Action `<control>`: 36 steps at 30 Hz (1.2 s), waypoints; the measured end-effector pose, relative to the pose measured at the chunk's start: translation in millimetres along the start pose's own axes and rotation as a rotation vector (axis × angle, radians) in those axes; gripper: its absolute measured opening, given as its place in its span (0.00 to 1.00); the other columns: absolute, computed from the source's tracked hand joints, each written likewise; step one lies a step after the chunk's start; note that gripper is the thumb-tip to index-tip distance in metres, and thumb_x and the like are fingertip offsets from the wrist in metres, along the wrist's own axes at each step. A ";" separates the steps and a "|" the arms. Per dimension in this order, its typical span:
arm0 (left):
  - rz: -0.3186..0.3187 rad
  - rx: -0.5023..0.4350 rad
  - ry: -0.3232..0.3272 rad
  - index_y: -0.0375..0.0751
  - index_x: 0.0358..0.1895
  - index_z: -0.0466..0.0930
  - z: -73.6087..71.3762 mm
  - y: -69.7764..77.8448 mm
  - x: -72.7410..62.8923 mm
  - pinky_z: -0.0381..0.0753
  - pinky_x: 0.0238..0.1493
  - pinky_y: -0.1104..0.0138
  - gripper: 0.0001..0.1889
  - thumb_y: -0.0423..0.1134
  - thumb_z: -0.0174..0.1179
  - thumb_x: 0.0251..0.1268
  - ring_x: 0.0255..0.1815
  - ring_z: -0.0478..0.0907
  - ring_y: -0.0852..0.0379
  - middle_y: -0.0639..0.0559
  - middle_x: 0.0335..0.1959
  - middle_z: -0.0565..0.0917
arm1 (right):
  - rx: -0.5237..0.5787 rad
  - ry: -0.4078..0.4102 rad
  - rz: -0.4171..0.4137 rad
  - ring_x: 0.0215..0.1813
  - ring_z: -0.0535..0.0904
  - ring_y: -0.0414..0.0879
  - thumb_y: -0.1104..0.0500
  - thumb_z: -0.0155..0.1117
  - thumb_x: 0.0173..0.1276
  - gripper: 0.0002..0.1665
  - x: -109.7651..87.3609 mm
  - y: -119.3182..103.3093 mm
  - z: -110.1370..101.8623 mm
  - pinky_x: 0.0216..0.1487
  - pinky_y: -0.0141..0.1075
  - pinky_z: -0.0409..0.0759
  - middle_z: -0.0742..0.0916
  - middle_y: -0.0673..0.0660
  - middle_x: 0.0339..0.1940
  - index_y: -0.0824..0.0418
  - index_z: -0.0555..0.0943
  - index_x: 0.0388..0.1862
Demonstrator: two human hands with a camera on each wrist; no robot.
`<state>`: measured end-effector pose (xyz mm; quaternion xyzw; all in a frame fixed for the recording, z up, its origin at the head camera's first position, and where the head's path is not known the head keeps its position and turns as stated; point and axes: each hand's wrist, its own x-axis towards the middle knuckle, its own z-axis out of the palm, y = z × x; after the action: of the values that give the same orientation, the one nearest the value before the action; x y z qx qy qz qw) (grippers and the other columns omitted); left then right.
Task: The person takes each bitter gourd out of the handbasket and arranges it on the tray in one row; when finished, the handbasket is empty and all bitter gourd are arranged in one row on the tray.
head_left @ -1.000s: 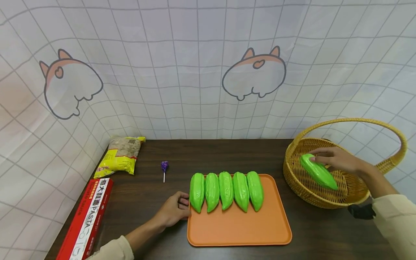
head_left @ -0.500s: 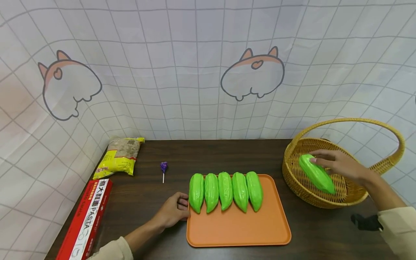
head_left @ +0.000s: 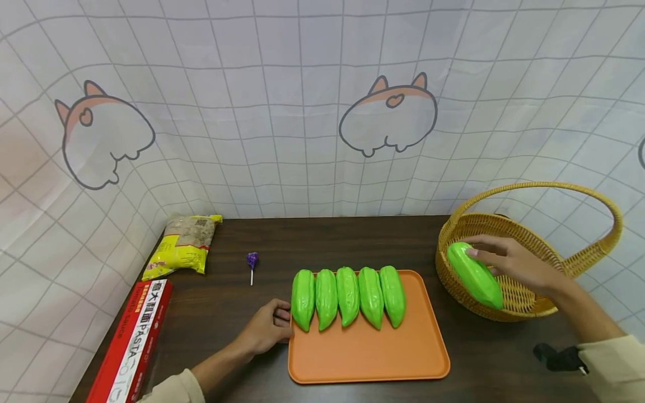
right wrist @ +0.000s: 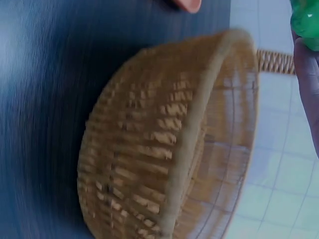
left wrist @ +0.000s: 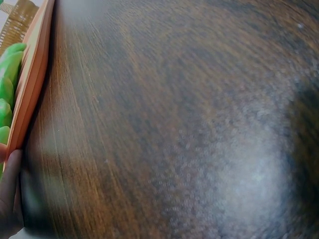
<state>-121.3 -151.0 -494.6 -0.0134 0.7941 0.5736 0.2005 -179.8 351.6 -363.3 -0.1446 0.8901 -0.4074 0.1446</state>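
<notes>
My right hand [head_left: 516, 266] holds a bright green bitter melon [head_left: 476, 275], thumb on its near side, over the left part of the wicker basket [head_left: 549, 252]. In the right wrist view, an end of this melon [right wrist: 305, 20] shows beyond the basket's rim [right wrist: 192, 134]. My left hand [head_left: 264, 327] grips the left edge of an orange tray [head_left: 368, 355], a finger and thumb at its rim in the left wrist view. Several similar melons [head_left: 347, 296] lie side by side along the tray's back half, tips toward me.
Left of the tray lies a purple lollipop [head_left: 252, 260]. A yellow bag [head_left: 183, 246] and a red pasta box [head_left: 131, 341] line the table's left side. The basket's tall handle [head_left: 544, 184] arches above it. A black object [head_left: 556, 357] is near my right sleeve.
My right hand has carried the melon left within the basket's opening, toward its left rim. The left hand stays at the tray's edge. The whole view has shifted slightly.
</notes>
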 end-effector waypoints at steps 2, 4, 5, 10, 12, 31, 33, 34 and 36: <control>0.001 0.002 0.003 0.27 0.62 0.69 -0.1 -0.3 -0.1 0.89 0.39 0.61 0.32 0.26 0.64 0.49 0.42 0.79 0.52 0.38 0.49 0.76 | 0.012 -0.001 -0.010 0.55 0.75 0.28 0.49 0.49 0.80 0.29 1.0 -4.0 5.7 0.49 0.46 0.85 0.73 0.65 0.71 0.59 0.68 0.74; 0.001 0.007 0.005 0.27 0.62 0.69 -0.1 -0.7 0.0 0.89 0.39 0.62 0.32 0.26 0.64 0.49 0.42 0.79 0.52 0.39 0.48 0.76 | 0.032 -0.003 -0.016 0.57 0.75 0.32 0.49 0.50 0.80 0.29 2.6 -7.5 12.0 0.48 0.46 0.85 0.72 0.64 0.72 0.56 0.67 0.75; 0.001 0.009 0.006 0.27 0.62 0.69 -0.2 -0.8 -0.1 0.89 0.39 0.62 0.32 0.26 0.64 0.48 0.42 0.79 0.52 0.39 0.48 0.76 | 0.039 -0.006 -0.020 0.58 0.75 0.35 0.49 0.50 0.80 0.29 3.5 -9.0 15.3 0.47 0.46 0.85 0.71 0.64 0.73 0.55 0.67 0.75; 0.000 0.015 0.011 0.27 0.62 0.69 -0.4 -1.2 -0.3 0.89 0.39 0.62 0.32 0.26 0.64 0.49 0.42 0.79 0.52 0.39 0.48 0.76 | 0.058 -0.033 -0.038 0.64 0.75 0.59 0.47 0.50 0.80 0.27 9.0 -14.1 32.1 0.45 0.46 0.84 0.68 0.65 0.74 0.48 0.67 0.75; 0.000 0.016 0.012 0.27 0.62 0.69 -0.5 -1.2 -0.3 0.89 0.39 0.62 0.32 0.26 0.65 0.49 0.42 0.79 0.52 0.39 0.48 0.76 | 0.059 -0.043 -0.038 0.65 0.72 0.65 0.46 0.49 0.80 0.26 11.2 -14.6 38.4 0.45 0.46 0.83 0.67 0.66 0.75 0.46 0.67 0.74; 0.005 0.017 0.013 0.28 0.62 0.70 0.7 -0.7 0.3 0.89 0.38 0.62 0.32 0.27 0.65 0.48 0.42 0.79 0.52 0.39 0.48 0.76 | 0.163 -0.142 -0.023 0.65 0.76 0.59 0.48 0.54 0.78 0.30 28.5 -6.1 78.0 0.52 0.43 0.84 0.73 0.65 0.71 0.49 0.65 0.77; 0.005 0.013 0.013 0.28 0.62 0.70 0.7 -0.7 0.2 0.89 0.38 0.62 0.32 0.26 0.65 0.48 0.42 0.79 0.52 0.39 0.49 0.76 | 0.206 -0.180 -0.023 0.64 0.77 0.58 0.51 0.58 0.76 0.34 29.1 -4.1 80.8 0.53 0.42 0.85 0.73 0.66 0.71 0.49 0.62 0.78; 0.005 0.012 0.012 0.27 0.62 0.70 0.6 -0.8 0.2 0.89 0.38 0.62 0.32 0.26 0.65 0.48 0.42 0.79 0.52 0.39 0.49 0.76 | 0.229 -0.195 -0.027 0.63 0.79 0.57 0.52 0.60 0.75 0.36 29.3 -2.9 82.3 0.53 0.42 0.85 0.74 0.66 0.70 0.50 0.61 0.79; 0.005 0.009 0.012 0.27 0.62 0.69 0.5 -0.8 0.0 0.89 0.39 0.62 0.32 0.26 0.65 0.49 0.42 0.79 0.52 0.39 0.49 0.76 | 0.251 -0.210 -0.045 0.59 0.81 0.57 0.55 0.62 0.73 0.40 29.9 -0.5 85.8 0.53 0.42 0.86 0.76 0.68 0.66 0.54 0.58 0.79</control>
<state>-120.9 -150.8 -495.5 -0.0137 0.7980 0.5703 0.1945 -175.0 281.4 -420.8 -0.1873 0.8087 -0.5012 0.2445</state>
